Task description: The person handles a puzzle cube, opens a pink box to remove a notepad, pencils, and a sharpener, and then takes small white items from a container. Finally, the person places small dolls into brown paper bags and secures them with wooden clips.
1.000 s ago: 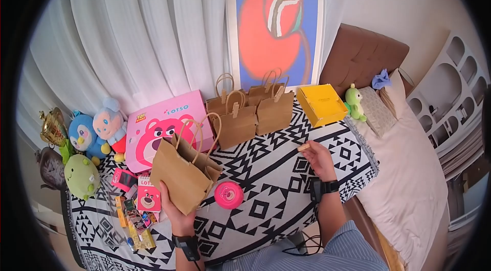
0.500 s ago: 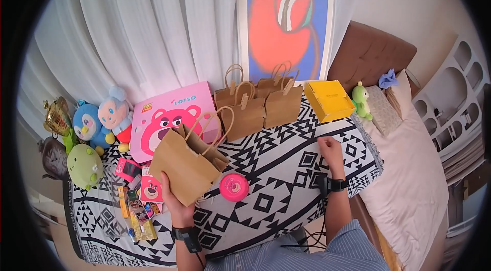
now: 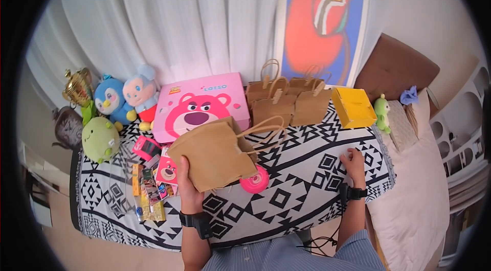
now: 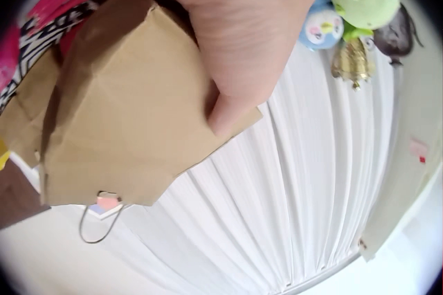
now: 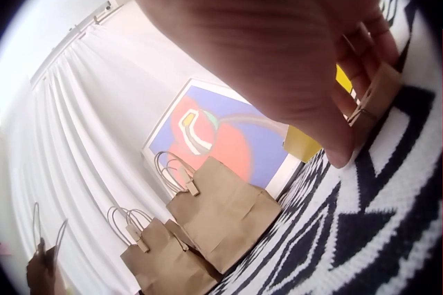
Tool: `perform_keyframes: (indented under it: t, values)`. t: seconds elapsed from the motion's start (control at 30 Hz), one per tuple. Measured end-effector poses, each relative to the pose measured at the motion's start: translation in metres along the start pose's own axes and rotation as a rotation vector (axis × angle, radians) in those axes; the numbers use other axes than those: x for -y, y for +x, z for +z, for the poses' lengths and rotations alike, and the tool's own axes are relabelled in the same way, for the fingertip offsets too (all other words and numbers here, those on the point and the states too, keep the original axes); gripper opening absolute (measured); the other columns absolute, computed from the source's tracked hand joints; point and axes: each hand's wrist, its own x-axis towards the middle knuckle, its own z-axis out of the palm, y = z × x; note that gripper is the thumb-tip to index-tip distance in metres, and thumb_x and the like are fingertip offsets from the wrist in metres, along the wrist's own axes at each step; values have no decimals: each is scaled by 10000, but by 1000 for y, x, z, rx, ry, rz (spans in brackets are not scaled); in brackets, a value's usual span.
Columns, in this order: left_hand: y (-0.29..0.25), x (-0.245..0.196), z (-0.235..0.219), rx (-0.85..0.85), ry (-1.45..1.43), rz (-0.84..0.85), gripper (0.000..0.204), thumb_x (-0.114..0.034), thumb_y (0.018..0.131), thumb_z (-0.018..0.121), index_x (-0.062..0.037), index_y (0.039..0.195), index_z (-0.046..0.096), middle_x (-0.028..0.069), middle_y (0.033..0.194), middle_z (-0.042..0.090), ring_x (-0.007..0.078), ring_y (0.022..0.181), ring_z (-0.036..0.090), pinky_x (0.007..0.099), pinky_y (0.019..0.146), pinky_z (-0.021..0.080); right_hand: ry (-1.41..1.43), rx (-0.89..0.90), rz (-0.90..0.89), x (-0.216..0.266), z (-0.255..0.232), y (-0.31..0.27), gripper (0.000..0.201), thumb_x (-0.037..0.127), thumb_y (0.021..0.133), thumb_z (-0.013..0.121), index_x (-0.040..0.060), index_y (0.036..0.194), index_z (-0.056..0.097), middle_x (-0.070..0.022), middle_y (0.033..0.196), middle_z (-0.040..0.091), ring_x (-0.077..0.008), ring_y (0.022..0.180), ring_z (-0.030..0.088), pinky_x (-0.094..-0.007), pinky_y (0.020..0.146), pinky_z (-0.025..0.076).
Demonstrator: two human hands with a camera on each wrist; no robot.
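Note:
My left hand [image 3: 190, 186] grips a brown paper bag [image 3: 212, 154], its thumb flat on the outside. The bag is tilted with its twisted handles pointing right, and partly covers a round pink case [image 3: 254, 179]. Only the bag's outside shows in the left wrist view, with the thumb near one edge. At the right, low over the patterned cloth, is my right hand [image 3: 354, 164]. In the right wrist view its thumb and bent fingers are on either side of a small wooden clothespin [image 5: 379, 93], pinching it close to the cloth.
More paper bags [image 3: 273, 110] with clothespins stand at the back beside a yellow box [image 3: 354, 108]. A pink Lotso box [image 3: 202, 84] leans behind the held bag. Plush toys [image 3: 101, 139], a gold trophy [image 3: 76, 87] and small packaged items [image 3: 151, 189] are at the left.
The head view has swung left. The held bag has tipped over to the right and now overlaps the round pink case. My right hand has turned downward, and the clothespin's end no longer points out left.

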Motion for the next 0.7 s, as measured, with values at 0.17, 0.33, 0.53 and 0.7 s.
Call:
perform_keyframes:
  t: [0.17, 0.33, 0.53, 0.7]
  values:
    - [3, -41, -6, -28, 415, 243, 541, -266, 867, 659, 6, 1293, 466, 104, 1194, 568, 178, 1075, 556, 303, 916, 440, -190, -21, -33, 26, -1, -9, 560, 284, 755, 727, -8, 1199, 550, -216, 1161, 543, -385, 1071, 485, -446, 938, 408]
    - [12, -77, -1, 54, 852, 337, 644, -171, 725, 775, 6, 1273, 485, 114, 1162, 590, 199, 1062, 569, 315, 925, 439, -52, -29, -106, 58, 11, -4, 491, 281, 789, 703, -5, 1167, 575, -215, 1158, 560, -393, 1101, 485, -435, 962, 393]
    - [7, -101, 26, 291, 1286, 528, 780, -234, 610, 860, 7, 1250, 485, 138, 1156, 587, 243, 1065, 572, 349, 936, 436, 108, -33, -274, 94, 28, -8, 339, 223, 803, 692, 8, 1057, 626, -191, 1093, 590, -361, 1075, 517, -405, 921, 419]
    - [0, -101, 34, 221, 1287, 648, 772, -232, 588, 871, 0, 1224, 501, 132, 1144, 585, 284, 1062, 560, 374, 932, 432, 194, -57, -408, 105, 46, -10, 230, 172, 815, 678, 9, 974, 650, -153, 970, 631, -325, 919, 596, -366, 832, 470]
